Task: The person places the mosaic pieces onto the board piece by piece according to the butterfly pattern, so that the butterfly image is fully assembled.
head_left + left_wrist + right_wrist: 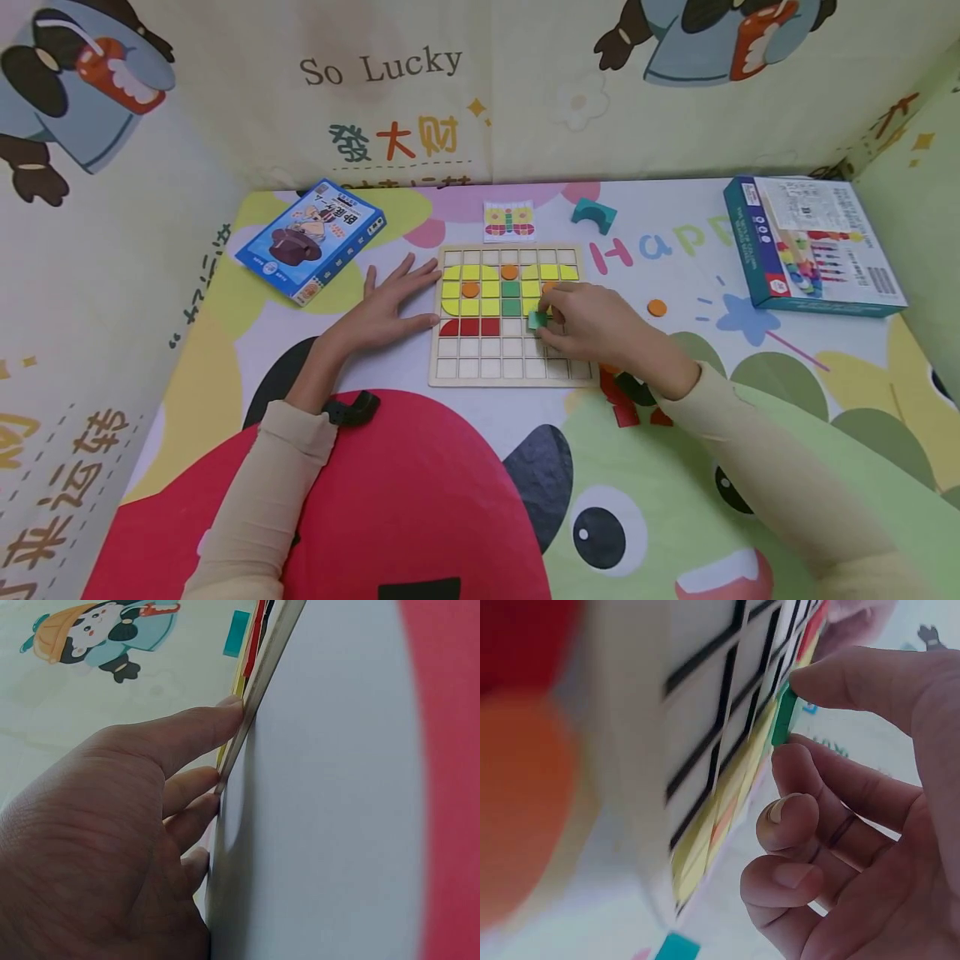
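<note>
A wooden grid board (480, 368) lies on the table, its upper rows filled with yellow, orange and green pieces. Three red pieces (469, 327) sit in the row below, at the left. My right hand (600, 321) pinches a green square tile (537, 320) between thumb and index finger, over the board's middle. In the right wrist view the green tile (784, 714) is tilted near the grid. My left hand (382, 304) lies with fingers spread, its fingertips touching the board's left edge. A butterfly pattern card (509, 222) lies just behind the board.
Loose red pieces (626, 415) lie by my right forearm. An orange disc (657, 308) is right of the board, and a teal arch block (594, 215) behind it. A blue box (311, 242) stands at back left, a larger box (816, 246) at back right.
</note>
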Available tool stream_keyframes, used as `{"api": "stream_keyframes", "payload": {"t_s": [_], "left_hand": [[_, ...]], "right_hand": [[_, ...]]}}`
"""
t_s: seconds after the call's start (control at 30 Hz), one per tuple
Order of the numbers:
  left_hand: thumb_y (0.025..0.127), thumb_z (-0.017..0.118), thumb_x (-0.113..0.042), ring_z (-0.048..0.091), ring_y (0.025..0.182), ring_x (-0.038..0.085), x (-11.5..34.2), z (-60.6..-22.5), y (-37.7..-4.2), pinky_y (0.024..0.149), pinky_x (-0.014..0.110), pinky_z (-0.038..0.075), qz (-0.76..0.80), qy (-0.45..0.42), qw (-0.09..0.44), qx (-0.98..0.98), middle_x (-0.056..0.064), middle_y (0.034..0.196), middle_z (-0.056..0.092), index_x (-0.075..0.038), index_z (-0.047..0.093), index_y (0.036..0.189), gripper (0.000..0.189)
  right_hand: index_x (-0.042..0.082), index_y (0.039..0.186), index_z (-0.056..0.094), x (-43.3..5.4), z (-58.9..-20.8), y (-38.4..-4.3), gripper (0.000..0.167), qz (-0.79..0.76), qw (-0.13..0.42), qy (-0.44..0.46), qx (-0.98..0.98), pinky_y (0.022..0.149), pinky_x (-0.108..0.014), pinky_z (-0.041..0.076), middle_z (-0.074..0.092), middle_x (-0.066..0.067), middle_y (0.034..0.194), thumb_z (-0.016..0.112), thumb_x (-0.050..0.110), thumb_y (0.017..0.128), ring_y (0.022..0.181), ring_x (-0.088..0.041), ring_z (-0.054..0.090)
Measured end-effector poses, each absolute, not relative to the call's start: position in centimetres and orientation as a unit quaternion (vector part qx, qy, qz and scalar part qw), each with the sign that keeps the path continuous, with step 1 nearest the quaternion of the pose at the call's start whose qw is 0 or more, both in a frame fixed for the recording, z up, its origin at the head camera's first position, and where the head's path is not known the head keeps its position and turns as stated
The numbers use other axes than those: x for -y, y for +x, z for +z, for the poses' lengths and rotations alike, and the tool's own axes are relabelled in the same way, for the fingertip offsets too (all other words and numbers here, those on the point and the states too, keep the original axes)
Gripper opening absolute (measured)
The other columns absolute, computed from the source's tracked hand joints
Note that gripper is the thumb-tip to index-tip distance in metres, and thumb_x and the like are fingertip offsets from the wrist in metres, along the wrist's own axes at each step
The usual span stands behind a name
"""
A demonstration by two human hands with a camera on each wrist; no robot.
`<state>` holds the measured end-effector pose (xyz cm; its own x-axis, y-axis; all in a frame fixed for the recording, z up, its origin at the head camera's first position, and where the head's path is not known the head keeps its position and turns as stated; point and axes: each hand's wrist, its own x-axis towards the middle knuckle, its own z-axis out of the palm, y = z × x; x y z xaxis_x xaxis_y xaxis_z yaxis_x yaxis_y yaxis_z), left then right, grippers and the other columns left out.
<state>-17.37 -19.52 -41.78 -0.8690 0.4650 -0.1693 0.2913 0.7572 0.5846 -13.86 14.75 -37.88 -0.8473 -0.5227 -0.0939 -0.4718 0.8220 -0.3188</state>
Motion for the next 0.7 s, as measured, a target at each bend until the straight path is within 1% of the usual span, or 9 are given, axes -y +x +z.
{"api": "stream_keyframes", "payload": {"t_s": [0.13,0.27,0.33,0.53,0.7], "left_hand": [[0.095,0.073,-0.050,-0.003,0.170,0.025,19.5,-41.9,-17.4,0.127,0.068,-0.022,0.284,0.204,0.154,-0.924,-0.008,0.179,0.023,-0.031,0.035,0.167,0.083],[0.095,0.072,-0.051,-0.003,0.170,0.025,19.5,-41.9,-17.5,0.127,0.068,-0.021,0.279,0.204,0.152,-0.926,-0.008,0.179,0.023,-0.031,0.034,0.167,0.083],[0.095,0.072,-0.052,-0.003,0.170,0.025,19.5,-41.9,-17.5,0.127,0.069,-0.021,0.278,0.205,0.152,-0.926,-0.008,0.179,0.022,-0.031,0.034,0.167,0.084],[0.095,0.072,-0.052,-0.003,0.170,0.026,19.5,-41.9,-17.4,0.127,0.069,-0.021,0.277,0.206,0.153,-0.926,-0.007,0.179,0.022,-0.031,0.034,0.167,0.084],[0.096,0.071,-0.052,-0.003,0.170,0.026,19.5,-41.8,-17.4,0.127,0.069,-0.021,0.274,0.205,0.152,-0.927,-0.006,0.179,0.022,-0.030,0.034,0.167,0.084]], "right_hand": [[0.009,0.119,0.076,-13.1,-38.1,-14.2,0.039,-0.136,0.099,-0.276,-0.946,0.067,-0.029,0.054,0.067,-0.004,0.094,0.083,0.033,0.089,0.081,-0.017,0.060],[0.009,0.119,0.075,-12.2,-38.2,-14.3,0.037,-0.139,0.101,-0.287,-0.943,0.067,-0.029,0.051,0.064,-0.003,0.087,0.082,0.032,0.090,0.085,-0.018,0.059],[0.010,0.118,0.076,-11.9,-38.3,-14.3,0.035,-0.144,0.101,-0.290,-0.941,0.066,-0.029,0.049,0.062,-0.003,0.084,0.082,0.032,0.091,0.084,-0.018,0.058],[0.012,0.121,0.079,-11.8,-38.3,-13.9,0.037,-0.140,0.097,-0.298,-0.939,0.066,-0.028,0.053,0.068,-0.003,0.090,0.084,0.034,0.091,0.081,-0.016,0.058],[0.013,0.122,0.079,-12.2,-38.4,-13.5,0.039,-0.142,0.092,-0.306,-0.937,0.064,-0.027,0.049,0.063,-0.001,0.082,0.084,0.035,0.091,0.079,-0.014,0.056]]}}
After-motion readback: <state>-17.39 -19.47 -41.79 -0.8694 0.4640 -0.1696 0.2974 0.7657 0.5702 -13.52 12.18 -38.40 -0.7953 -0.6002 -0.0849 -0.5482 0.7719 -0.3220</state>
